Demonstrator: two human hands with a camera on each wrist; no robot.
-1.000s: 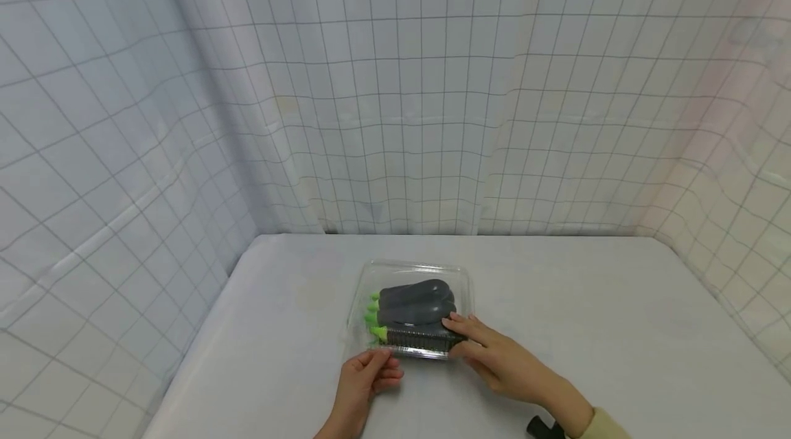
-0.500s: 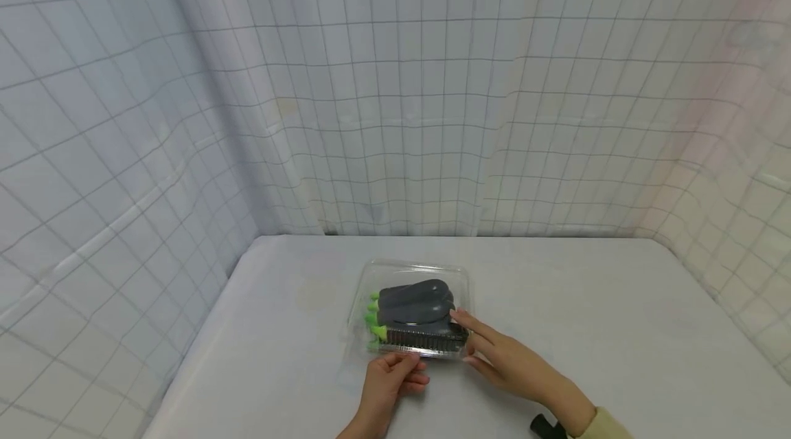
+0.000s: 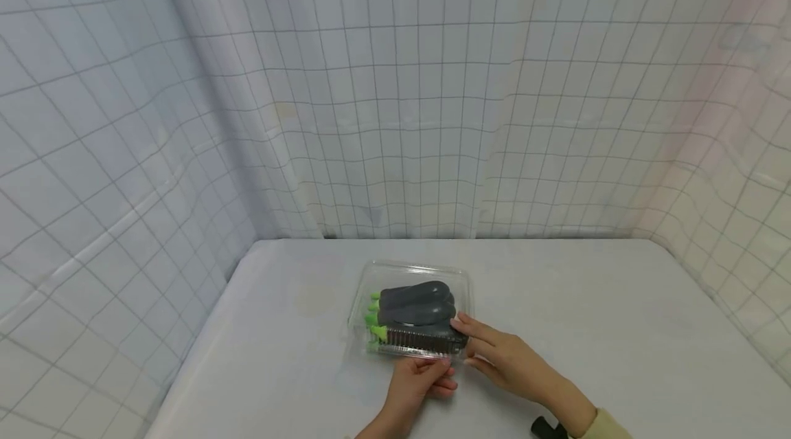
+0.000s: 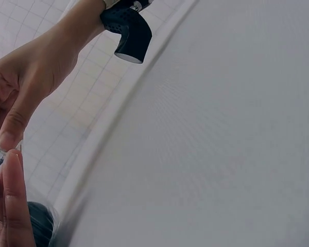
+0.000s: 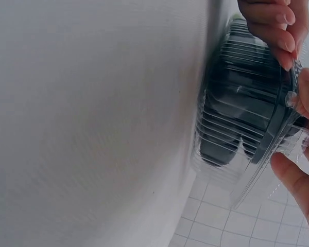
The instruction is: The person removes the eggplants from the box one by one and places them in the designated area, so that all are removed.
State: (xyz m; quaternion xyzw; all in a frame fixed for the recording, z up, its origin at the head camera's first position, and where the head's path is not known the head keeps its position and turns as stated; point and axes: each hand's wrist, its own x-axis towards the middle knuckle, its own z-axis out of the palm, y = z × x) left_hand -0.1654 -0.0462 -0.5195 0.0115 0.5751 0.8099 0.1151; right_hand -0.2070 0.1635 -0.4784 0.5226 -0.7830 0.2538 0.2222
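A clear plastic clamshell box (image 3: 420, 264) sits on the white table, holding several dark eggplants (image 3: 417, 313) with green stems. My left hand (image 3: 417, 384) pinches the rim near its front right corner, thumb on top. My right hand (image 3: 513, 363) grips the box's right end, its fingertips over the lid and the thumb by the front corner. In the right wrist view, the ribbed wall of the box (image 5: 216, 116) shows the dark eggplants inside, and fingers of both hands meet at the rim. Only a small part of the box (image 4: 41, 224) shows in the left wrist view.
A white cloth covers the table (image 3: 593, 315). White gridded curtains (image 3: 395, 95) hang behind it and along both sides. A black wrist device (image 3: 544, 427) is worn on the right wrist, below the yellow sleeve (image 3: 602, 425).
My left hand has slid rightward along the front rim, from the left part to near the right corner. My right hand has shifted slightly right. The box has stayed in place.
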